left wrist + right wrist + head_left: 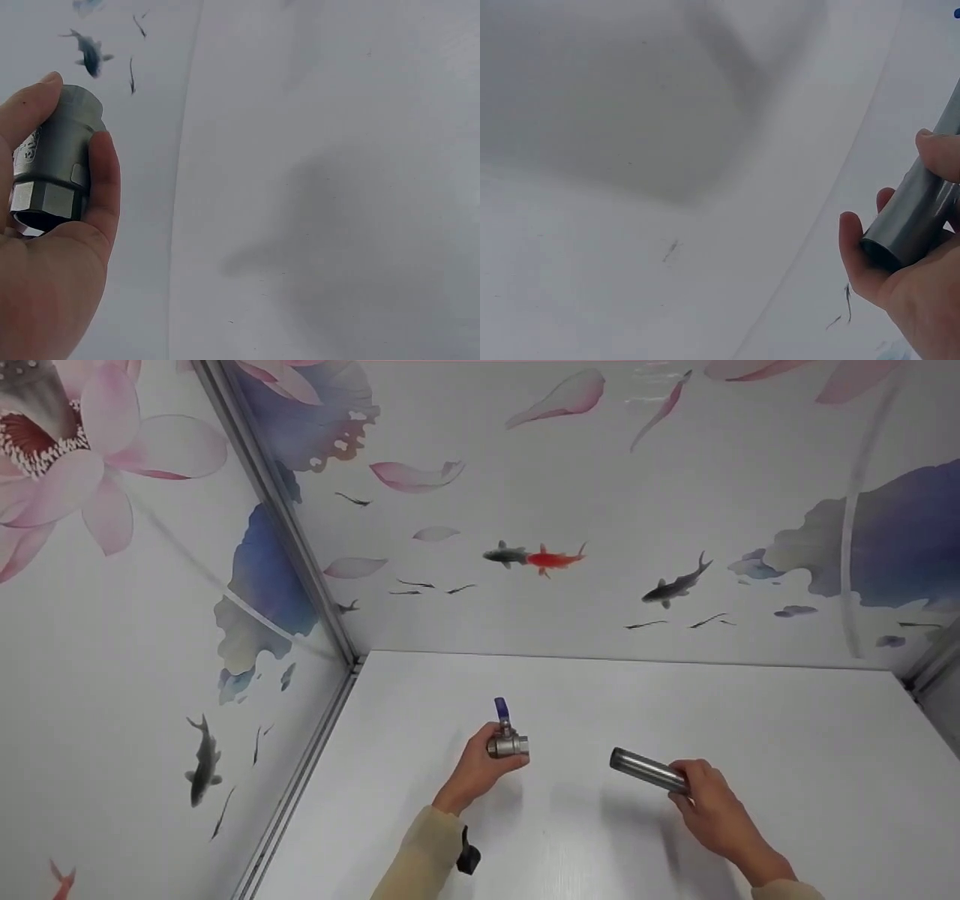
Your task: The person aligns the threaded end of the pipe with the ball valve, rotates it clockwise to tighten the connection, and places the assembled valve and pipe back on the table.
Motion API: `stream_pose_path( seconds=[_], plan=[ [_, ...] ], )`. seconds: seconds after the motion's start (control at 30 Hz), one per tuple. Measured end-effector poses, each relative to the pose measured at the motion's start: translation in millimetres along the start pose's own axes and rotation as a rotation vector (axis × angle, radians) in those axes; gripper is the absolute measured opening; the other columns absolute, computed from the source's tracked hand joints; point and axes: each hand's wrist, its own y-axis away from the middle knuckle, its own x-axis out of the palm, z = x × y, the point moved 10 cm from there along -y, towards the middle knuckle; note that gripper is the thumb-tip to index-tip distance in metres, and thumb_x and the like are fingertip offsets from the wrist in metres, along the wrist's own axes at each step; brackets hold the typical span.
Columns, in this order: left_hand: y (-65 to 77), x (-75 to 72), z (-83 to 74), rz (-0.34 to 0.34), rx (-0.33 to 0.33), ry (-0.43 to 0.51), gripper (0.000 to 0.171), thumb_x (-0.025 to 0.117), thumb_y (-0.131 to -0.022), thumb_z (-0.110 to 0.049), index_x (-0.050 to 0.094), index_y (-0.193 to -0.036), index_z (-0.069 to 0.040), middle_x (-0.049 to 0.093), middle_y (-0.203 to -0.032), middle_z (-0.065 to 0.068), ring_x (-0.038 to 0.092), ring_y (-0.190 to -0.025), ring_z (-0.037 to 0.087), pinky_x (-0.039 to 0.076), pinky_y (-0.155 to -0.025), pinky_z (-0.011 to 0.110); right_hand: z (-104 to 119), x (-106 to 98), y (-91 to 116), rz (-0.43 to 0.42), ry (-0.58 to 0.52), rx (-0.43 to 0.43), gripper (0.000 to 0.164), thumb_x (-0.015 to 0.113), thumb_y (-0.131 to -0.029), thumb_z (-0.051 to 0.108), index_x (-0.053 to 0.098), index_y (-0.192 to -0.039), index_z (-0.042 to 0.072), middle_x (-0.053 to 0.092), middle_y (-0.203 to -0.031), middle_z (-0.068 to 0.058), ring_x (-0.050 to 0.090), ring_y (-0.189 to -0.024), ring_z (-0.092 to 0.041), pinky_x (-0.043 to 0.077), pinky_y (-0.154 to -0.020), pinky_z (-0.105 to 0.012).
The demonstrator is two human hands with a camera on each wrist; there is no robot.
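A metal ball valve (508, 745) with a blue lever handle (501, 708) is held up in my left hand (477, 769), its lever pointing upward. In the left wrist view the thumb and fingers curl round the valve body (64, 154), and one hexagonal open end faces the camera. My right hand (709, 806) grips a short metal pipe (646, 770) near one end, the free end pointing left toward the valve. The right wrist view shows the pipe's hollow end (900, 240) by the fingers. Pipe and valve are apart, both above the white table.
A white tabletop (570, 697) lies below the hands. White panels (450, 615) printed with fish and lotus rise at the back and left, joined by a metal frame post (300, 540). A black device (468, 856) sits on the left wrist.
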Motion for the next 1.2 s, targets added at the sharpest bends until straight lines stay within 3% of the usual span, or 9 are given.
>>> stream_pose_path(
  seconds=[0.23,0.7,0.97,1.2],
  plan=[
    [2.0,6.2,-7.3,0.021,0.000,0.015,0.054,0.074,-0.071,-0.038,0.048,-0.115,-0.022,0.053,-0.111,-0.001,0.051,-0.103,0.016,0.047,-0.089,0.036,24,-9,1,-0.083,0.035,-0.100,0.040,0.067,-0.078,0.003,0.047,-0.112,0.009,0.051,-0.099,0.001,0.046,-0.090,-0.013,0.046,-0.074,-0.037],
    [11.5,23.4,-30.9,0.079,0.027,0.007,0.050,0.073,-0.074,-0.034,0.048,-0.114,-0.019,0.055,-0.106,0.000,0.056,-0.089,0.014,0.052,-0.075,0.029,55,-13,-1,-0.109,0.044,-0.153,0.043,0.069,-0.077,0.007,0.047,-0.113,0.016,0.049,-0.100,0.008,0.044,-0.090,-0.006,0.049,-0.074,-0.033],
    [10.6,33.8,-33.9,0.115,0.043,-0.015,0.054,0.073,-0.072,-0.041,0.047,-0.115,-0.022,0.054,-0.105,-0.002,0.056,-0.088,0.014,0.052,-0.072,0.027,67,-13,-1,-0.103,0.055,-0.163,0.045,0.069,-0.077,0.008,0.046,-0.114,0.017,0.048,-0.102,0.008,0.044,-0.092,-0.006,0.050,-0.077,-0.033],
    [14.6,41.5,-45.9,0.150,0.093,-0.040,0.046,0.073,-0.073,-0.038,0.049,-0.109,-0.021,0.055,-0.098,-0.002,0.057,-0.082,0.012,0.053,-0.066,0.026,77,-18,0,-0.151,0.073,-0.213,0.045,0.070,-0.076,0.007,0.048,-0.114,0.016,0.049,-0.104,0.008,0.044,-0.093,-0.005,0.049,-0.076,-0.031]
  ],
)
